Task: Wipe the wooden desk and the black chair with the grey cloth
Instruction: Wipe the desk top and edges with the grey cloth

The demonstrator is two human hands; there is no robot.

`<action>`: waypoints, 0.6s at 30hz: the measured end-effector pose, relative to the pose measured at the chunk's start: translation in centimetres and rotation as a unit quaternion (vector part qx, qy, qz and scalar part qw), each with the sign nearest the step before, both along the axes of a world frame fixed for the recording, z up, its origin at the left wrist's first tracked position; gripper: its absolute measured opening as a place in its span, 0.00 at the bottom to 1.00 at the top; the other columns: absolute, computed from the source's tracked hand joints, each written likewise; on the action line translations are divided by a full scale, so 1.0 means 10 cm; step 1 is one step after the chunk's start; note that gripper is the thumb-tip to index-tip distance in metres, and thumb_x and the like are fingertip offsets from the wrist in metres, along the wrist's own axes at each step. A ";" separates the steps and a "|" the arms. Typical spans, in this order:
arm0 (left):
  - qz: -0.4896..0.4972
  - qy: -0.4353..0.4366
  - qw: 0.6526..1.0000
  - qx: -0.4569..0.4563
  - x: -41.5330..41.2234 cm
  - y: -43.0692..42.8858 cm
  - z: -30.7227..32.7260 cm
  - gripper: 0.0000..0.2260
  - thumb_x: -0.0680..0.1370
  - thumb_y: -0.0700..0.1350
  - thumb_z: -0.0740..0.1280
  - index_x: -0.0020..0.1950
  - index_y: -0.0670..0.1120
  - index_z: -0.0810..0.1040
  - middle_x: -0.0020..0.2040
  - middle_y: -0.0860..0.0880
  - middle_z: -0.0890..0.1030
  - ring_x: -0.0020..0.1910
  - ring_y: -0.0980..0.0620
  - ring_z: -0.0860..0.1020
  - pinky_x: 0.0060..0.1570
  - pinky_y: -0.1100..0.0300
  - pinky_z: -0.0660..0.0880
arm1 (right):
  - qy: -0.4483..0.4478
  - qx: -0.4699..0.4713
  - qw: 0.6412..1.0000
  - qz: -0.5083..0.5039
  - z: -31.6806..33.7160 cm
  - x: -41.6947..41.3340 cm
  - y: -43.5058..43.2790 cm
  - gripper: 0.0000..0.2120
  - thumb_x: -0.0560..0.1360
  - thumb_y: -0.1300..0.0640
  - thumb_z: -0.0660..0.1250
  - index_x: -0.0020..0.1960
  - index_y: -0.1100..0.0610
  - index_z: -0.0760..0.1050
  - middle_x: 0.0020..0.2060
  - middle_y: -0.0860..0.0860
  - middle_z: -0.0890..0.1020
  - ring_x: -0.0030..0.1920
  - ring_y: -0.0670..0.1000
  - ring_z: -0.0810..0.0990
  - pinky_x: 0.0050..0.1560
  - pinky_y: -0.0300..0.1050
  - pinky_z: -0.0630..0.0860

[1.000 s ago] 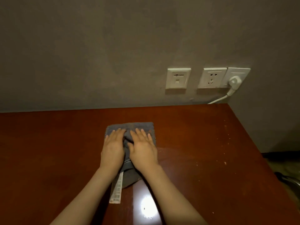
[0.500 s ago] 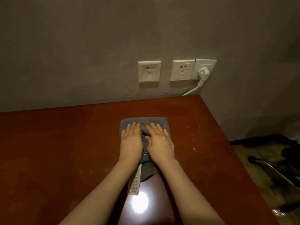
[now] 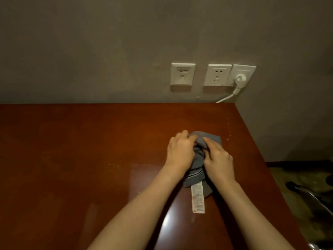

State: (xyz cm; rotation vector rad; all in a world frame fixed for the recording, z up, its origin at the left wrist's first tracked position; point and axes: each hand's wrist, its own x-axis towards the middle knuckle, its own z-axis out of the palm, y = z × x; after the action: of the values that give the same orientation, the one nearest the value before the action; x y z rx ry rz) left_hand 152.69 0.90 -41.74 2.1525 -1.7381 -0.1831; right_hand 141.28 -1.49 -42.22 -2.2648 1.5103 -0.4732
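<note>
Grey cloth (image 3: 199, 158) bunched, half hidden by left hand (image 3: 180, 153), right hand (image 3: 219, 164)

Your left hand (image 3: 180, 152) and right hand (image 3: 219, 164) are now curling their fingers into the grey cloth (image 3: 198, 156), no longer pressing flat; the cloth is bunching between them, sitting nearer the wooden desk's (image 3: 72, 159) right edge than before.
</note>
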 end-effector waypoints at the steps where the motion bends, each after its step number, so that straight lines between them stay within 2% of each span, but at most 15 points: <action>1: 0.019 0.000 1.000 -0.018 0.14 0.10 0.07 0.17 0.77 0.40 0.59 0.65 0.47 0.74 0.56 0.43 0.73 0.57 0.42 0.71 0.53 0.51 0.67 | -0.017 -0.006 1.000 0.023 0.08 0.13 0.05 0.21 0.77 0.64 0.60 0.70 0.57 0.69 0.67 0.54 0.73 0.67 0.54 0.72 0.62 0.46 0.68; 3: 0.057 -0.014 0.998 -0.036 0.51 0.37 0.22 0.17 0.75 0.41 0.60 0.62 0.48 0.77 0.53 0.42 0.76 0.54 0.40 0.74 0.49 0.51 0.70 | -0.023 0.001 0.997 0.080 0.23 0.51 0.22 0.22 0.77 0.63 0.60 0.71 0.57 0.67 0.69 0.54 0.72 0.67 0.54 0.71 0.64 0.45 0.67; 7: 0.131 -0.077 0.987 -0.044 1.29 0.98 0.52 0.22 0.67 0.44 0.56 0.56 0.45 0.81 0.47 0.41 0.78 0.48 0.38 0.77 0.44 0.48 0.74 | -0.039 0.028 0.985 0.165 0.44 1.36 0.73 0.24 0.78 0.60 0.58 0.74 0.55 0.61 0.70 0.55 0.69 0.66 0.57 0.71 0.63 0.48 0.68; 10: 0.189 -0.103 0.977 0.007 1.83 1.32 0.50 0.17 0.72 0.40 0.60 0.59 0.46 0.79 0.50 0.42 0.77 0.52 0.39 0.76 0.47 0.49 0.73 | -0.020 0.034 0.977 0.211 0.38 1.93 1.07 0.26 0.79 0.61 0.57 0.75 0.57 0.56 0.71 0.56 0.65 0.68 0.58 0.68 0.63 0.49 0.67; 12: 0.212 -0.099 0.971 0.042 2.04 1.51 0.30 0.16 0.75 0.38 0.62 0.61 0.46 0.77 0.54 0.44 0.77 0.55 0.41 0.75 0.49 0.50 0.73 | 0.010 0.047 0.970 0.236 0.19 2.17 1.28 0.28 0.79 0.62 0.57 0.76 0.58 0.52 0.73 0.58 0.61 0.73 0.57 0.60 0.69 0.50 0.60; 15: 0.229 -0.040 0.970 0.071 2.12 1.74 -0.08 0.15 0.78 0.40 0.59 0.64 0.47 0.74 0.61 0.45 0.77 0.59 0.42 0.75 0.51 0.51 0.72 | 0.051 0.074 0.963 0.253 -0.11 2.31 1.49 0.27 0.80 0.63 0.53 0.77 0.59 0.48 0.76 0.59 0.53 0.76 0.56 0.49 0.74 0.49 0.45; 18: 0.244 -0.010 0.970 0.019 2.09 1.79 -0.30 0.15 0.81 0.42 0.56 0.67 0.47 0.71 0.64 0.44 0.76 0.64 0.43 0.73 0.54 0.51 0.71 | 0.035 0.068 0.968 0.240 -0.19 2.30 1.47 0.27 0.80 0.64 0.53 0.77 0.59 0.50 0.76 0.58 0.53 0.77 0.55 0.48 0.74 0.47 0.42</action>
State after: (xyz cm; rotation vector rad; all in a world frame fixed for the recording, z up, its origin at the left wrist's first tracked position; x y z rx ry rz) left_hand 173.57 18.81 -44.72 2.5363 -1.1690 -0.0629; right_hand 164.32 13.22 -44.11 -2.4437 0.9327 -0.1430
